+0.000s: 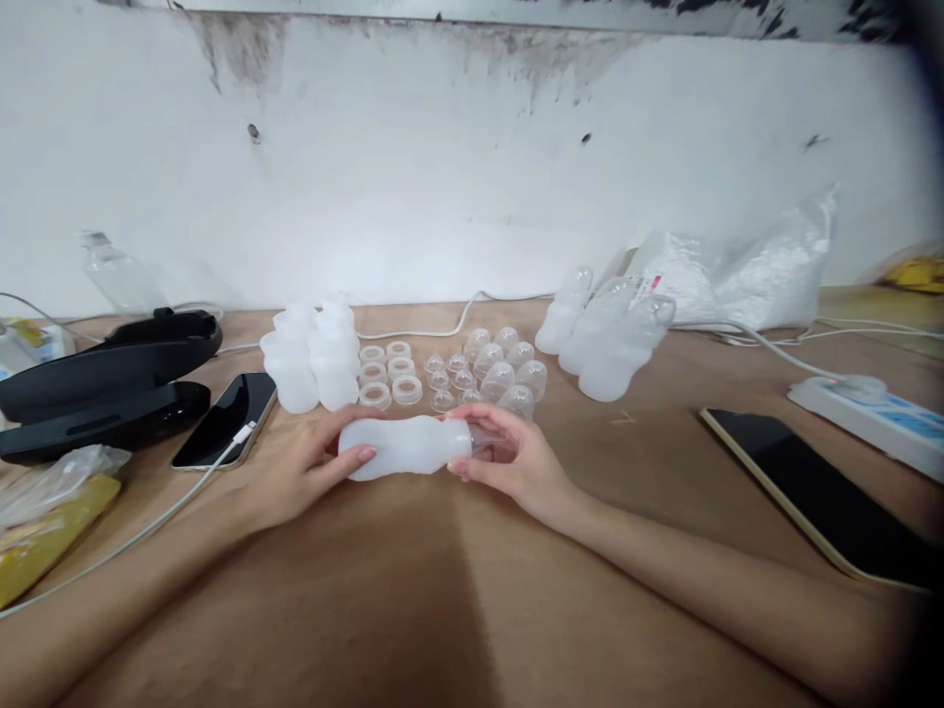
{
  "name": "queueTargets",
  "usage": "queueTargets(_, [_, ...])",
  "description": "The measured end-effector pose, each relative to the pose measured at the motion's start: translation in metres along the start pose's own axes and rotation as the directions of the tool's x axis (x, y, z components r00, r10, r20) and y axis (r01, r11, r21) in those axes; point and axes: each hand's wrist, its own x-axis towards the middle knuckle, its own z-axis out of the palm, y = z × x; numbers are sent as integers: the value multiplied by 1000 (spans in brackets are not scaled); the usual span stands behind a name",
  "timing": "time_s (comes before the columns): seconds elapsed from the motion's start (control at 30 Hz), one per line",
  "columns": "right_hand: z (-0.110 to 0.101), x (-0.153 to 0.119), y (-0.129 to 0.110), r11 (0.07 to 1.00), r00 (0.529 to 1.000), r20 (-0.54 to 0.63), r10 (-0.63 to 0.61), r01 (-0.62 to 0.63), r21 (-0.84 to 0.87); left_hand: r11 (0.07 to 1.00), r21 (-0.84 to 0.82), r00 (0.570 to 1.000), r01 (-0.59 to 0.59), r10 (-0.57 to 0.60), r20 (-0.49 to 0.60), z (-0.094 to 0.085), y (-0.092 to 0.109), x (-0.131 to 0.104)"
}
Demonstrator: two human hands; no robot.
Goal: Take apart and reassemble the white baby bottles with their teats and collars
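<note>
A milky white baby bottle [402, 446] lies sideways between my hands, just above the table. My left hand [314, 464] is closed around its base end. At the neck, my right hand [520, 460] grips the collar ring, and a clear teat juts from it toward my palm, partly covered by the fingers. Behind the bottle stand several white bottle bodies [335, 359], then rows of collar rings [402, 366], small clear teats [441, 379] and clear dome caps [498, 379]. Capped bottles [609, 359] stand to the right of these.
Two phones, one at left [228, 418] and one at right [803, 492], flank my arms. A black case [110, 383] and a yellow bag [59, 521] lie far left. A power strip [874, 418], cables and a white plastic bag [767, 275] are on the right. A wall [413, 177] rises behind.
</note>
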Motion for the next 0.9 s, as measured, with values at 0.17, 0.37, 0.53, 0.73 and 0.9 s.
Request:
queueTargets(0.17, [1, 1, 0, 1000, 1000, 6, -3, 3, 6, 919, 216, 937, -329, 347, -48, 5, -16, -4])
queueTargets(0.37, [1, 1, 2, 1000, 1000, 19, -6, 5, 26, 873, 233, 874, -428, 465, -140, 6, -19, -4])
queueTargets(0.53, [1, 0, 0, 999, 999, 4, -47, 47, -23, 979, 124, 987, -163, 163, 10, 0, -6, -2])
queueTargets(0.73, [5, -5, -3, 1000, 999, 22, -24, 23, 15, 849, 350, 890, -396, 449, -81, 7, -11, -6])
queueTargets(0.9, [4, -5, -7, 996, 997, 51, -49, 53, -73, 755, 435, 791, -490, 595, -142, 11, -12, -6])
